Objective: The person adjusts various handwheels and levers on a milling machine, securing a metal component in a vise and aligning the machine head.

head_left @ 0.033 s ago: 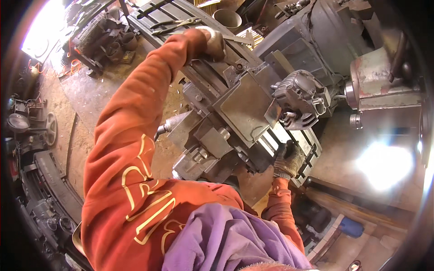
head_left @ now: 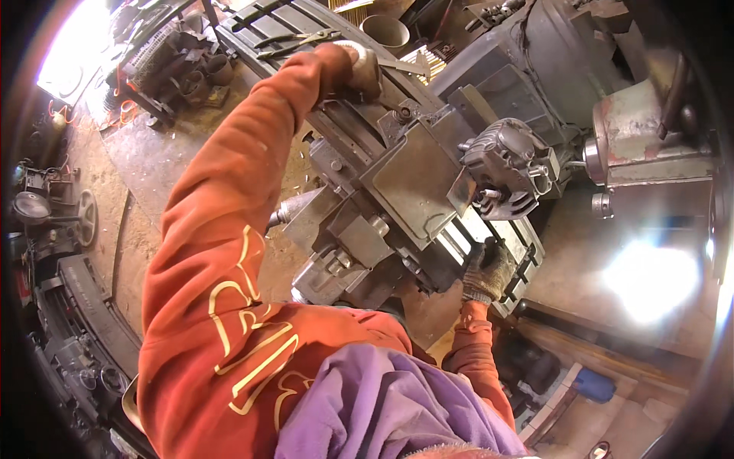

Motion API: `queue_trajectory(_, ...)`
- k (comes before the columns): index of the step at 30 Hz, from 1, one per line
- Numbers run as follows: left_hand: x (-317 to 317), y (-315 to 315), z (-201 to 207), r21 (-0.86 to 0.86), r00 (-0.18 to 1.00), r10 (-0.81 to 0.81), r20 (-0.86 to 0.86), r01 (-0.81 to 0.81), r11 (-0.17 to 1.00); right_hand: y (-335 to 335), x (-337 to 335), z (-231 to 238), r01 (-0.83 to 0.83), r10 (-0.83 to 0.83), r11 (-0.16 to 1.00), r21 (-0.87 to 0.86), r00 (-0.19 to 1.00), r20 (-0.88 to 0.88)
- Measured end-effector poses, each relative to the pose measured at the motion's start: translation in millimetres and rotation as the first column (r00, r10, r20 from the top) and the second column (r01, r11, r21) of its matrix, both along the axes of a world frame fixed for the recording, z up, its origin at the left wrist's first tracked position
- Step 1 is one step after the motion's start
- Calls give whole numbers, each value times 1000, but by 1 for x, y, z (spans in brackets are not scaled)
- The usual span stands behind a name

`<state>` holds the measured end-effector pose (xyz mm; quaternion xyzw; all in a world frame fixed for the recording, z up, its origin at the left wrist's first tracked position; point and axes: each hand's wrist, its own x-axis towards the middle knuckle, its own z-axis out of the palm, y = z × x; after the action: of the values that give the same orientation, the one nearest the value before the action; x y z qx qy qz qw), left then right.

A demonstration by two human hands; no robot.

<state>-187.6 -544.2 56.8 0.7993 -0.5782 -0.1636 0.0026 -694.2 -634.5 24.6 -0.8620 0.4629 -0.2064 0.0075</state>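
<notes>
My left hand (head_left: 365, 76), in a pale work glove, is bent down over the far left part of a slotted metal machine table (head_left: 284, 17). Its fingers are hidden beneath it, so its grip does not show. Close by lie long-handled pliers (head_left: 306, 40) and a flat caliper-like metal tool (head_left: 405, 67). My right hand (head_left: 488, 274), in a dirty glove with dark fingertips, rests on the table's near right end, fingers stretched forward. Between my hands sits a flat, rectangular metal plate (head_left: 417, 180). A finned, cast metal part (head_left: 508, 164) stands just right of the plate.
A grey machine body (head_left: 497, 80) rises behind the table, with a worn cylindrical housing (head_left: 650, 134) at right. A round container (head_left: 384, 30) stands at the far side. At left are another machine with a handwheel (head_left: 88, 218) and cluttered metal parts. A blue object (head_left: 594, 385) lies lower right.
My left forearm has shifted very slightly to the right. My right hand has kept its place on the table.
</notes>
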Motion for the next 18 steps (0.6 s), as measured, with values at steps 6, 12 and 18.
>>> queue_trajectory(6,-22,3,10,-7,971,198,-135,-201,980,0,-7,-5,-24,26,996,-85,999,23)
queue_trajectory(12,-35,38,-28,-257,932,271,-241,-331,908,5,-5,9,-36,35,998,54,999,19)
queue_trajectory(18,-69,68,-1,-351,941,338,-5,-318,881,6,3,23,78,-78,996,42,997,2)
